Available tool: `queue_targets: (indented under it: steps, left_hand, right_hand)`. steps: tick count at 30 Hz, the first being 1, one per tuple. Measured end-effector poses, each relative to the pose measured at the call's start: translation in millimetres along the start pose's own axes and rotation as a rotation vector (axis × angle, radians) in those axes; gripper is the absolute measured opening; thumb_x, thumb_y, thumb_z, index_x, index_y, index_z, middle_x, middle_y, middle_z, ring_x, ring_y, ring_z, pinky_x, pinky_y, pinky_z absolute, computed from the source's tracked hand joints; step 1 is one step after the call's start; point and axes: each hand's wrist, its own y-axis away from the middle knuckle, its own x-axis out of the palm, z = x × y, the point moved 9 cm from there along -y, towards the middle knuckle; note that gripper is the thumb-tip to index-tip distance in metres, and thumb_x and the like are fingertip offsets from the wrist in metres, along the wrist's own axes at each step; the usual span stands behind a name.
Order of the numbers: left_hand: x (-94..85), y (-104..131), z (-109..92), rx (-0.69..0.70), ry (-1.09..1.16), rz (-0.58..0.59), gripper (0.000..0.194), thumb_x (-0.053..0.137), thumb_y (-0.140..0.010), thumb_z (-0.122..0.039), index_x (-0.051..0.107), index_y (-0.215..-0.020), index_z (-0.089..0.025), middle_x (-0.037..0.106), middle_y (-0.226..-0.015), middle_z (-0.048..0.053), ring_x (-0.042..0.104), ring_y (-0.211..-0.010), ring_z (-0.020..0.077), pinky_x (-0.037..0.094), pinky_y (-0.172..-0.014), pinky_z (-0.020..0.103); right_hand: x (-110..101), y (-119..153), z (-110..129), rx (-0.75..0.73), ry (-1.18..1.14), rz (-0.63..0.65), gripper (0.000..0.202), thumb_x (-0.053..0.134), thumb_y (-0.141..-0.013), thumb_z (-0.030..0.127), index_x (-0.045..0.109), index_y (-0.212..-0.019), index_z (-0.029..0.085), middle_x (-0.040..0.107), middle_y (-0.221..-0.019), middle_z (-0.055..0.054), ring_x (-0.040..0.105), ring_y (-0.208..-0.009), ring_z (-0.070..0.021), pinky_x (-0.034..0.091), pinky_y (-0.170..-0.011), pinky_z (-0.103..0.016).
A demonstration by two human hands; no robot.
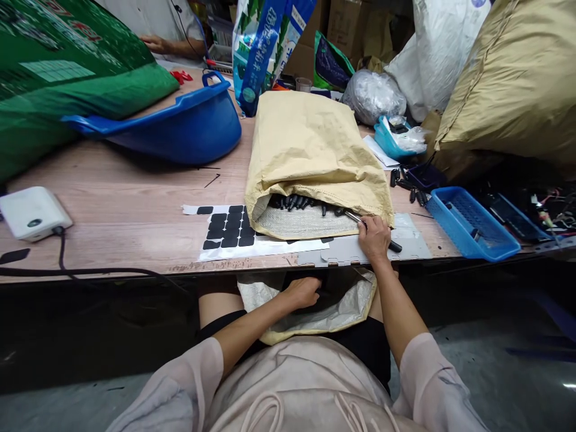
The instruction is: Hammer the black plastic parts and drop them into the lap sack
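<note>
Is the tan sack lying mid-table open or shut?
Open. The sack gapes at its near end, showing pale lining and black pieces inside.

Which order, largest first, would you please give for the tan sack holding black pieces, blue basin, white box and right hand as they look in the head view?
1. Tan sack
2. Blue basin
3. White box
4. Right hand

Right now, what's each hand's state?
Left hand: curled; whether holding anything cannot be told.
Right hand: closed, holding a slim silver-and-black rod.
</note>
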Motion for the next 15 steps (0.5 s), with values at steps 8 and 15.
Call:
queue_targets:
  steps: [8, 15]
  left_hand:
    - [-14.6, 13.4, -13.8, 0.066, -0.006, -0.071, 0.033, 0.066, -0.093, -0.026, 0.076, -0.124, -0.024, 0.079, -0.124, 0.014, 0.075, -0.116, 0.0344, 0.058, -0.092, 0.04]
    - [-139.4, 13.9, -45.4, 0.196, 0.286, -0.434, 0.019, 0.066, -0.094, -0.035, 0.08, -0.097, -0.023, 0.079, -0.087, 0.003, 0.072, -0.08, 0.0206, 0.052, -0.075, 0.03]
  right_hand:
    - [0.1, 1.1, 0.9, -0.024, -0.002, -0.021, 0.025, 0.054, -0.101, 0.032, 0.075, -0.111, 0.022, 0.066, -0.107, -0.011, 0.05, -0.102, -0.028, 0.038, -0.088, -0.039]
    - [0.8, 1.5, 2.5, -0.016, 0.008, -0.006, 0.025, 0.055, -0.101, 0.031, 0.075, -0.112, 0.022, 0.065, -0.11, -0.012, 0.05, -0.104, -0.0288, 0.038, -0.089, -0.039]
